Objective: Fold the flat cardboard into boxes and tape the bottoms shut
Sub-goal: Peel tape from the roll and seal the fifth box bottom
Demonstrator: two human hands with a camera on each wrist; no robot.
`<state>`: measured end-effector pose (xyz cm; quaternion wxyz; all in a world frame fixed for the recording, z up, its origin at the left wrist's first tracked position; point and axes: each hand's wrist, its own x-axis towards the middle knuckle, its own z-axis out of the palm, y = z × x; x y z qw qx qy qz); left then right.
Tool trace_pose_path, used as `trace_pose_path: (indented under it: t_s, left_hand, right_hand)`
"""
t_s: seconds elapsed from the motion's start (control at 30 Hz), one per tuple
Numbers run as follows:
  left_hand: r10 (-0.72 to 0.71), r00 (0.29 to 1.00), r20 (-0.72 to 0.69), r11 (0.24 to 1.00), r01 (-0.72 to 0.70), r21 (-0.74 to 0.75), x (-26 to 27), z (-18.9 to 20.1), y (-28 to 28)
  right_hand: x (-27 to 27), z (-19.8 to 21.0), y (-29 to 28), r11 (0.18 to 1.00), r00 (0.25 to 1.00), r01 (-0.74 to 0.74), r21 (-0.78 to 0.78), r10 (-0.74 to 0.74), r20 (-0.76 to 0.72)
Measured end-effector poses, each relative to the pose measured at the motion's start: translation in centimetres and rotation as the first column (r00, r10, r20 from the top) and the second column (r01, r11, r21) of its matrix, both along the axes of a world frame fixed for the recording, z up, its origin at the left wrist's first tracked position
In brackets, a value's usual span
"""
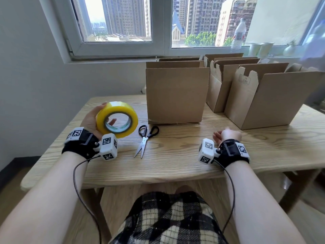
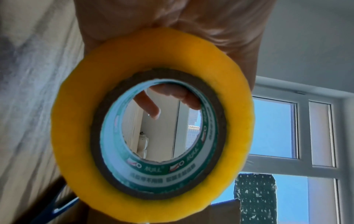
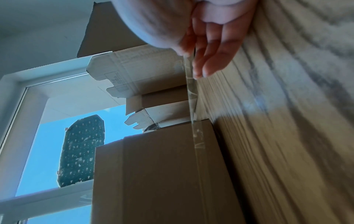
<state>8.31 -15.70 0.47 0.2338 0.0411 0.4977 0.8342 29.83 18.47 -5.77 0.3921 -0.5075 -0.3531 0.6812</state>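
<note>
Standing upright near the middle of the tabletop (image 1: 175,155), the nearest cardboard box (image 1: 175,95) has its top flaps up, and a strip of clear tape (image 3: 199,151) runs along its lower edge. We hold a loose end of that clear tape in our right hand (image 1: 227,135), just off the box's right corner; the wrist view shows the strip passing between the thumb and the fingers (image 3: 212,60), which are gently bent around it. Our left hand (image 1: 91,120) holds the yellow tape roll (image 1: 117,119) up above the tabletop, left of the box, palm cupping its outer rim, with fingertips showing through the core. Black-handled scissors (image 1: 146,140) lie on the wood between the roll and the box, blades slightly apart and pointing towards us. More folded boxes (image 1: 260,95) stand to the right and behind, flaps open, reaching back to the window sill (image 1: 123,59). A plastic bottle (image 1: 238,34) and pale cups (image 1: 260,49) sit on that sill.
</note>
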Motion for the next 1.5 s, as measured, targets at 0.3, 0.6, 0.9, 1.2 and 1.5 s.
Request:
trace_pose_path:
  t_s: [0.3, 0.6, 0.9, 1.2, 1.5]
  left_hand:
    - [-0.017, 1.0, -0.026, 0.998, 0.016, -0.061, -1.6, -0.7, -1.5]
    - [0.051, 0.995, -0.084, 0.997, -0.055, -0.057, -2.2, -0.6, -2.7]
    - [0.055, 0.992, -0.113, 0.997, -0.061, -0.05, -3.5, 0.3, -3.0]
    - [0.003, 0.997, -0.073, 1.0, -0.005, -0.028, -4.6, 0.9, -2.8]
    - [0.011, 0.992, -0.126, 1.0, -0.013, -0.008, -3.1, 0.6, -1.9]
  right_hand:
    - [0.4, 0.8, -1.8, 0.995, 0.976, 0.025, -0.095, -0.045, -0.212]
    - [-2.3, 2.3, -4.2, 0.971, 0.995, -0.101, 0.215, 0.097, 0.029]
    - [-6.6, 5.2, -15.0, 0.278, 0.619, -0.782, 0.558, 0.449, 0.644]
    - [-9.3, 3.4, -21.9, -0.135, 0.021, -0.99, 0.034, 0.102, 0.995]
    - [-9.6, 3.9, -22.1, -0.067, 0.212, -0.961, 0.269, 0.447, 0.869]
